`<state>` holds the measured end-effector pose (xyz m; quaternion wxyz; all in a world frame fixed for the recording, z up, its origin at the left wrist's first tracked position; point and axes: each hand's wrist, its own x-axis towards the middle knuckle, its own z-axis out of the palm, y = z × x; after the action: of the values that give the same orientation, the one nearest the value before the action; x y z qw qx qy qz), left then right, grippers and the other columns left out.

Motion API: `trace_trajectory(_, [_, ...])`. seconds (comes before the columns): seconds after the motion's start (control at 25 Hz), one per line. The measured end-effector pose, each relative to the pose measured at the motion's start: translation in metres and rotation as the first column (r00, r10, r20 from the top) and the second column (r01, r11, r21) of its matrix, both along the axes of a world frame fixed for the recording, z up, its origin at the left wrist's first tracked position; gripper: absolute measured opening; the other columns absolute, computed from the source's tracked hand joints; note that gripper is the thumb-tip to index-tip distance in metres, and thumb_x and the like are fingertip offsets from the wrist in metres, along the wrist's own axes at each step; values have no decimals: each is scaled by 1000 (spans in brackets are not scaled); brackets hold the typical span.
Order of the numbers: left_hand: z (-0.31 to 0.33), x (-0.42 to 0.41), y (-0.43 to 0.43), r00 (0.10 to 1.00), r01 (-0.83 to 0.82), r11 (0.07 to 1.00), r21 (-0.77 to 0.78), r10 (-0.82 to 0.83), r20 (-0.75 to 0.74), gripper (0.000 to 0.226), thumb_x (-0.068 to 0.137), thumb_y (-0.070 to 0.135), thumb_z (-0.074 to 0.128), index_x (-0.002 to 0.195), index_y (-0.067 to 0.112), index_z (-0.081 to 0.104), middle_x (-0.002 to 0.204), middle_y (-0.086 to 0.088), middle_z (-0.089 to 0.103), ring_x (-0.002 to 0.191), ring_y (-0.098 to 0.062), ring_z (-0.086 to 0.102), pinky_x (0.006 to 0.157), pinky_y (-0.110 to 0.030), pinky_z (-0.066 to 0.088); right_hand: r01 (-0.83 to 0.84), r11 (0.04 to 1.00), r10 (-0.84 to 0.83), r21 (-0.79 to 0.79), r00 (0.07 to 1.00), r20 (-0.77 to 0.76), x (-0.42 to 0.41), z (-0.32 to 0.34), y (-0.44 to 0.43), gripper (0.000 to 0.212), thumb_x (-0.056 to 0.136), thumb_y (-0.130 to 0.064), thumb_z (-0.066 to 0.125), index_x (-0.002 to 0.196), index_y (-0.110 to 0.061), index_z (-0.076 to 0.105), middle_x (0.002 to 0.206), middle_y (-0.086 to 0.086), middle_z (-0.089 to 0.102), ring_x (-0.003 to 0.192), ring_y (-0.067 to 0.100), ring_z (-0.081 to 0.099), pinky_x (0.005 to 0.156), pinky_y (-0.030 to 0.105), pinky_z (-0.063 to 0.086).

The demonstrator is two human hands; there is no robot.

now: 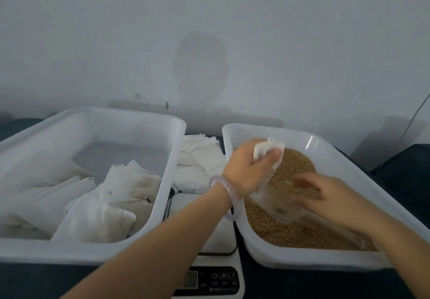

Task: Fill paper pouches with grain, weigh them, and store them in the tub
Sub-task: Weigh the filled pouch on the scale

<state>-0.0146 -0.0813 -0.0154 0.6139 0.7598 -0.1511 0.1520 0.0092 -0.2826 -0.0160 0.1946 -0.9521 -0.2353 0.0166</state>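
Low over a white tub (302, 259) of brown grain (290, 233), the left hand (246, 170) grips a white paper pouch (263, 151) and a clear scoop (281, 208). The blurred right hand (330, 196) is beside the scoop, its grip unclear. A scale (218, 240) sits just left, then a second tub (93, 252) holding filled pouches (100, 217).

White pouch (267, 151) tilted over brown grain (296, 162) (right tub (302, 261)); filled pouches (104, 217) in left tub (93, 252).
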Motion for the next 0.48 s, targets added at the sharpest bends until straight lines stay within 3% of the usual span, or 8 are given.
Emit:
trace_trajectory(0.04, [9, -4, 5, 998, 58, 996, -73, -58, 5, 29, 90, 33, 53, 98, 8, 64, 85, 2, 65, 80, -10, 63, 75, -30, 53, -50, 982, 53, 182, 999, -8, -5, 9, 11, 51, 73, -65, 56, 120, -44, 52, 117, -25, 59, 107, -7, 54, 89, 16, 44])
trace_trajectory(0.12, [21, -11, 20, 991, 133, 989, -66, -134, -10, 37, 85, 41, 53, 108, 15, 67, 121, 12, 60, 120, 3, 48, 102, -26, 38, -160, 866, 220, 473, 973, -75, -15, 21, 36, 47, 71, -68, 62, 112, -45, 60, 111, -20, 66, 104, -1, 61, 86, 23, 49])
trace_trajectory(0.2, [25, -22, 39, 975, 218, 976, 17, -217, -44, 29, 84, 42, 50, 101, 29, 70, 144, 13, 41, 138, 3, 22, 116, -36, 18, -262, 696, 462, 668, 876, -138, -26, 25, 63, 35, 73, -43, 75, 106, -39, 66, 106, -9, 71, 100, 7, 66, 79, 21, 52])
trace_trajectory(0.28, [27, -33, 58, 951, 291, 957, 15, -288, -115, 25, 84, 39, 47, 104, 40, 61, 148, 8, 37, 139, -5, 25, 117, -41, 20, -254, 567, 616, 784, 762, -199, -31, 25, 87, 35, 68, -23, 78, 102, -30, 71, 101, 1, 72, 99, 15, 67, 79, 22, 53])
trace_trajectory(0.36, [24, -39, 76, 923, 341, 940, -28, -341, -181, 26, 86, 35, 45, 110, 36, 56, 147, 5, 39, 135, -12, 37, 112, -41, 31, -233, 572, 632, 787, 736, -242, -29, 22, 105, 36, 64, -22, 78, 100, -25, 73, 101, 6, 73, 101, 22, 67, 85, 30, 53])
trace_trajectory(0.48, [15, -37, 96, 941, 297, 953, 63, -281, -189, 29, 95, 27, 45, 124, 30, 48, 135, 7, 47, 130, -9, 43, 106, -28, 39, -184, 683, 461, 707, 859, -222, -22, 12, 121, 31, 68, -19, 79, 96, -6, 71, 94, 10, 73, 92, 24, 69, 88, 41, 54])
